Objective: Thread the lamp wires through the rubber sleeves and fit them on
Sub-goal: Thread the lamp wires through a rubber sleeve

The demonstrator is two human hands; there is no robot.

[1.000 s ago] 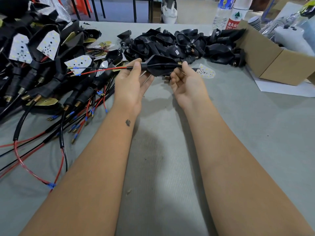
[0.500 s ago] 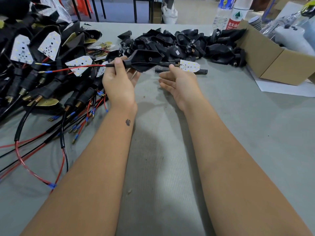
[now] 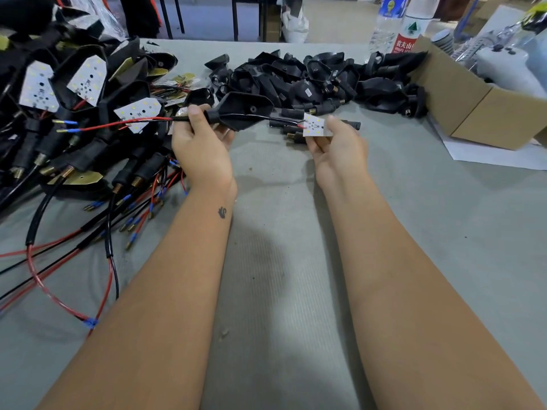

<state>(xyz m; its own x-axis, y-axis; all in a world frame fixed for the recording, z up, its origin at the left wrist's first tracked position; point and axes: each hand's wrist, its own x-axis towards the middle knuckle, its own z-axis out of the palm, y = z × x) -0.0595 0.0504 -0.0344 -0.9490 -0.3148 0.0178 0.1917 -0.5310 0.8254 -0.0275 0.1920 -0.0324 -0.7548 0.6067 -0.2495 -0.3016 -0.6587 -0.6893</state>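
Note:
My left hand grips the narrow neck of a black rubber sleeve held above the table. Red and black lamp wires stick out of the neck to the left, ending in blue-tipped terminals. A thin black wire runs over the sleeve's wide end to a small white LED board. My right hand holds that board between thumb and fingers, just right of the sleeve.
Finished lamps with long wires lie heaped at the left. A pile of empty black sleeves sits at the back centre. A cardboard box and water bottles stand at the right. Small black stubs lie under my hands.
The sleeve has slid left along the wires, away from the LED board. My right hand has closed on the board, which now sits clear of the sleeve.

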